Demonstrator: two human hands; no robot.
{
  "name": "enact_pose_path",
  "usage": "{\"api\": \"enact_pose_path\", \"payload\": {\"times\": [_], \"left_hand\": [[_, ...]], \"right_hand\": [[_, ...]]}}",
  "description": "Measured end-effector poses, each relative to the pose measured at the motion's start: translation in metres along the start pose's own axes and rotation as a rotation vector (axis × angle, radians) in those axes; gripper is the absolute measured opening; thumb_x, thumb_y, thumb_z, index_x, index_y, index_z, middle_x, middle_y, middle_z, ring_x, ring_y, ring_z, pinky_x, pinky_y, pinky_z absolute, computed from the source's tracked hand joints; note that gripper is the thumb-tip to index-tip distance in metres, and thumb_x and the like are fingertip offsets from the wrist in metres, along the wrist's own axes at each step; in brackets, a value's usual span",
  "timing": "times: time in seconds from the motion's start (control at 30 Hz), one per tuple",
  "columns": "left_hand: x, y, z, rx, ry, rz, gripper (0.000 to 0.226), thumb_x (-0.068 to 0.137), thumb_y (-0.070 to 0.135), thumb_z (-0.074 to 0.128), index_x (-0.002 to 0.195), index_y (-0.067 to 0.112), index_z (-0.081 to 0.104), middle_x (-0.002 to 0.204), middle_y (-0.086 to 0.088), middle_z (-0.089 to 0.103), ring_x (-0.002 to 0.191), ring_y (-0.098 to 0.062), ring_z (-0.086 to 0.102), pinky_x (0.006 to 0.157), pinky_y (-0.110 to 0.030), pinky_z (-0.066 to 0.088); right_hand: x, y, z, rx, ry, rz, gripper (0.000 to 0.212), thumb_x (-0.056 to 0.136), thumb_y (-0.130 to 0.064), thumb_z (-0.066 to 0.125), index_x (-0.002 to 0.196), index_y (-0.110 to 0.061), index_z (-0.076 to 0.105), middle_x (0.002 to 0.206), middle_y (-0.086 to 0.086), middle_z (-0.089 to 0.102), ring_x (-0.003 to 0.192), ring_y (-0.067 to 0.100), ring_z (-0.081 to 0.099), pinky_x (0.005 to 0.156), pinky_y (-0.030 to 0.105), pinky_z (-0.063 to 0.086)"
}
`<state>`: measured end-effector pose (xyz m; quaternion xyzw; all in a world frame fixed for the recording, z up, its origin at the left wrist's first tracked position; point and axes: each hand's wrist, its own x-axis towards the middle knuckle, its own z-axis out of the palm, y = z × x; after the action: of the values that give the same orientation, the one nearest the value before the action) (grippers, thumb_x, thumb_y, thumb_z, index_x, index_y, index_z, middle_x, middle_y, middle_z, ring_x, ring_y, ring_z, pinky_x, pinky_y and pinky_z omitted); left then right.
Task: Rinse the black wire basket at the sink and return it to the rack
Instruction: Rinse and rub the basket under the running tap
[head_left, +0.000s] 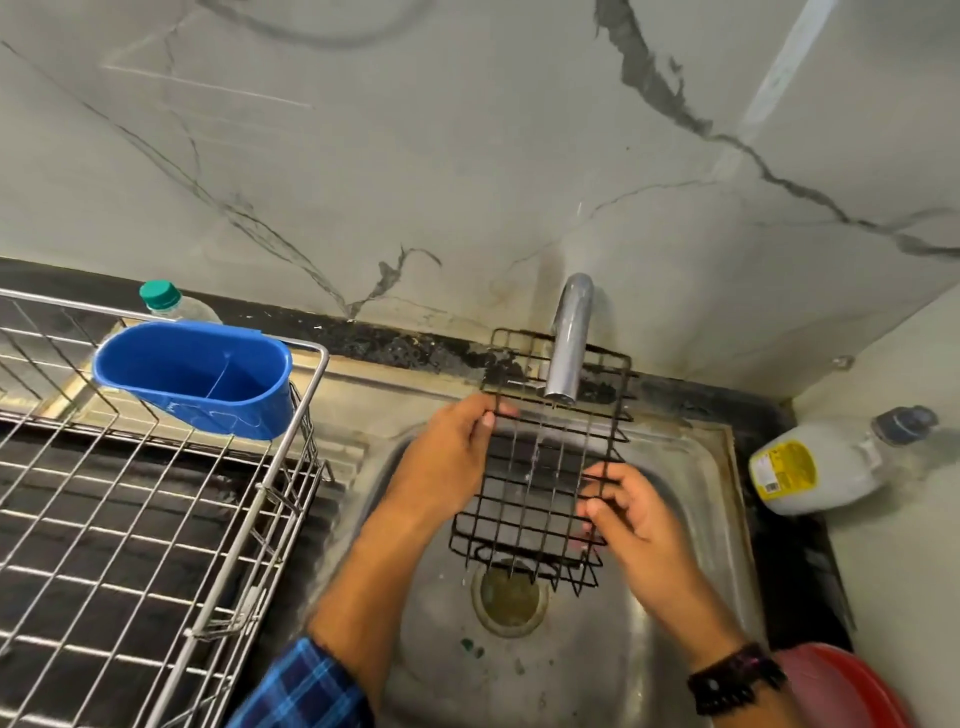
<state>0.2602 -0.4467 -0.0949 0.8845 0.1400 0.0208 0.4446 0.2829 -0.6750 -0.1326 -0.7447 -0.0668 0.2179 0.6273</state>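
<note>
The black wire basket (540, 467) hangs tilted over the steel sink (691, 467), its upper end under the chrome tap (569, 340). A thin stream of water falls from the spout through the wires. My left hand (449, 460) grips the basket's left edge near the top. My right hand (631, 512) pinches its right edge lower down, fingers curled around the wires. The steel dish rack (171, 499) stands to the left of the sink.
A blue plastic cup holder (195, 376) hangs on the rack's far corner, a green-capped bottle (166, 301) behind it. A white jug (821, 462) lies on the counter at right. A red object (852, 686) sits at the bottom right. The drain (511, 597) lies below the basket.
</note>
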Motion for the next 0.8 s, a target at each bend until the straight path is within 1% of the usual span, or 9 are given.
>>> {"api": "enact_pose_path", "payload": {"times": [0.1,0.2,0.3,0.4,0.5,0.57,0.67,0.73,0.8], "left_hand": [[0.006,0.023,0.003,0.212,0.15,0.069,0.03,0.105,0.032,0.045,0.131,0.03,0.061,0.124,0.005,0.057,0.102,-0.014,0.063,0.09,-0.036,0.058],[0.006,0.021,0.015,-0.018,0.266,0.047,0.027,0.104,0.031,0.05,0.13,0.026,0.058,0.12,0.01,0.061,0.104,-0.007,0.062,0.093,-0.036,0.058],[0.0,-0.002,0.028,-0.081,0.229,-0.077,0.038,0.101,0.049,0.043,0.132,0.03,0.055,0.13,0.008,0.059,0.116,-0.01,0.059,0.102,-0.04,0.053],[-0.01,-0.019,0.034,-0.03,0.119,-0.14,0.055,0.094,0.07,0.03,0.125,0.035,0.06,0.122,0.008,0.064,0.115,-0.012,0.059,0.099,-0.044,0.053],[-0.013,-0.024,0.028,0.032,0.117,-0.048,0.044,0.097,0.06,0.041,0.125,0.033,0.063,0.118,0.009,0.065,0.106,-0.005,0.061,0.093,-0.036,0.056],[-0.01,-0.02,0.02,0.12,0.148,0.048,0.038,0.101,0.05,0.043,0.124,0.03,0.065,0.115,0.008,0.067,0.102,-0.008,0.062,0.089,-0.036,0.057],[-0.002,-0.005,0.014,0.251,0.087,0.155,0.033,0.104,0.044,0.039,0.122,0.032,0.064,0.109,0.006,0.072,0.096,-0.016,0.067,0.081,-0.037,0.057],[0.004,0.004,0.014,0.346,0.013,0.184,0.031,0.104,0.047,0.039,0.115,0.03,0.063,0.1,0.002,0.072,0.088,-0.021,0.068,0.074,-0.039,0.057],[0.009,0.01,0.017,0.413,-0.015,0.232,0.032,0.103,0.05,0.04,0.109,0.029,0.063,0.096,0.002,0.071,0.087,-0.022,0.067,0.072,-0.04,0.057]], "right_hand": [[-0.002,0.003,0.011,0.228,0.177,0.012,0.03,0.101,0.001,0.049,0.116,-0.021,0.062,0.102,0.005,0.067,0.093,0.021,0.068,0.076,0.039,0.063],[-0.002,0.001,0.019,0.382,0.232,0.024,0.027,0.102,0.002,0.046,0.115,-0.018,0.059,0.096,0.003,0.063,0.078,0.01,0.07,0.076,0.041,0.061],[-0.008,0.005,0.032,0.486,0.235,0.062,0.027,0.103,0.0,0.045,0.116,-0.019,0.06,0.097,0.001,0.062,0.08,0.014,0.07,0.079,0.042,0.06],[-0.017,0.018,0.051,0.654,0.321,0.105,0.026,0.1,-0.002,0.05,0.11,-0.022,0.064,0.098,0.003,0.06,0.091,0.025,0.059,0.085,0.046,0.055],[-0.025,0.02,0.065,0.863,0.39,0.107,0.028,0.078,-0.023,0.078,0.104,-0.025,0.068,0.088,0.0,0.063,0.085,0.017,0.059,0.087,0.047,0.05],[-0.027,0.022,0.067,0.958,0.394,0.095,0.022,0.087,-0.018,0.07,0.108,-0.024,0.066,0.092,0.001,0.061,0.088,0.016,0.058,0.084,0.041,0.055],[-0.026,0.018,0.068,0.961,0.386,0.088,0.028,0.101,-0.004,0.046,0.108,-0.024,0.065,0.102,0.004,0.058,0.094,0.018,0.055,0.075,0.035,0.06],[-0.029,0.011,0.069,0.92,0.403,0.071,0.019,0.097,-0.014,0.057,0.109,-0.028,0.064,0.106,0.004,0.059,0.097,0.018,0.056,0.075,0.037,0.059],[-0.035,0.008,0.069,0.778,0.423,0.035,0.036,0.082,-0.036,0.077,0.114,-0.035,0.063,0.111,0.002,0.062,0.098,0.013,0.063,0.075,0.038,0.06]]}}
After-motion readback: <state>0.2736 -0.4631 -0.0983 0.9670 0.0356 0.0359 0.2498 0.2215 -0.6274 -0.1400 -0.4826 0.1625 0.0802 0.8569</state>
